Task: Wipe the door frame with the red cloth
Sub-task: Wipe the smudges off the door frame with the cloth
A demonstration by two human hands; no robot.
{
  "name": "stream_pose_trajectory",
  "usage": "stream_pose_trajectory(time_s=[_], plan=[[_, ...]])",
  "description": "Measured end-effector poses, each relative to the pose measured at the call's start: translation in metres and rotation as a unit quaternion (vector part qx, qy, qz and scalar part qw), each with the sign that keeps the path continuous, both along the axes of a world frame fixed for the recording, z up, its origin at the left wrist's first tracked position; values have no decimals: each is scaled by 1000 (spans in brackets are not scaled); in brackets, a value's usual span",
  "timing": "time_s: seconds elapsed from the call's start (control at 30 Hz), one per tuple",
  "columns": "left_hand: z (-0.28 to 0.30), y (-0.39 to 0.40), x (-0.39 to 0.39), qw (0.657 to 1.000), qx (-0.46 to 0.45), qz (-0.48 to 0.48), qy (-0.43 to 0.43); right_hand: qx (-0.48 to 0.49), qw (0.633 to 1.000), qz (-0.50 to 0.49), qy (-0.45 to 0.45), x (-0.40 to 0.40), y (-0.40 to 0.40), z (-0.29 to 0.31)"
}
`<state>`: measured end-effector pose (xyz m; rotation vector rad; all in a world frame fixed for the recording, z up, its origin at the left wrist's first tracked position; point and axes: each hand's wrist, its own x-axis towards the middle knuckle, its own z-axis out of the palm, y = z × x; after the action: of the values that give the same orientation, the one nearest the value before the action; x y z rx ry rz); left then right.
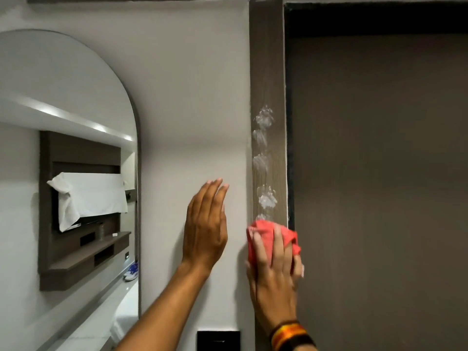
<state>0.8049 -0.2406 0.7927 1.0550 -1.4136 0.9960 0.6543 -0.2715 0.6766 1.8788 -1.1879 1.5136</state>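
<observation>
Head view: a person faces a white wall beside a dark doorway, both arms raised.
Door frame (268, 72): brown vertical strip between the wall and the door; a column of whitish smears (264, 158) runs down its face, so the cleaning looks barely begun.
Red cloth (263, 236): bunched into a pad and pressed flat on the frame, just below the lowest smear; placed there, I judge, to sweep upward through the marks.
Right hand (274, 269): fingers spread over the cloth, palm pushing it against the frame; the wide spread keeps the pad from slipping out. A striped band (291, 334) sits on the wrist.
Left hand (206, 224): open, fingers straight and close together, holding nothing; laid on or just off the wall (190, 97) beside the frame, probably for balance. Actual contact cannot be told.
Door (379, 173): dark panel right of the frame, untouched.
Arched mirror (76, 148): on the wall at left, well apart from the work, reflecting a shelf unit and a white sheet.
Black wall plate (218, 340): below the hands, near the frame.
</observation>
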Motion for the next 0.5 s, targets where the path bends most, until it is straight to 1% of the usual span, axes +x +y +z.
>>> stream_pose_trajectory(time_s=[0.07, 0.17, 0.23, 0.27, 0.33, 0.4, 0.5], plan=[[19, -12, 0, 1000, -12, 6, 6, -28, 999, -4, -27, 5, -1, 72], [27, -29, -4, 999, -22, 28, 24, -74, 997, -20, -22, 7, -6, 168], [23, -38, -3, 998, -29, 54, 18, -91, 995, -40, -5, 7, -11, 205], [21, -41, -3, 998, -33, 61, 13, -96, 994, -47, -3, 6, -14, 211], [20, -43, -2, 998, -33, 60, 6, -100, 994, -34, -14, 5, -15, 194], [20, -42, -1, 998, -28, 54, 1, -95, 995, -5, -26, 6, -14, 146], [19, -42, -2, 998, -25, 49, -10, -71, 997, 8, -30, 7, -9, 71]])
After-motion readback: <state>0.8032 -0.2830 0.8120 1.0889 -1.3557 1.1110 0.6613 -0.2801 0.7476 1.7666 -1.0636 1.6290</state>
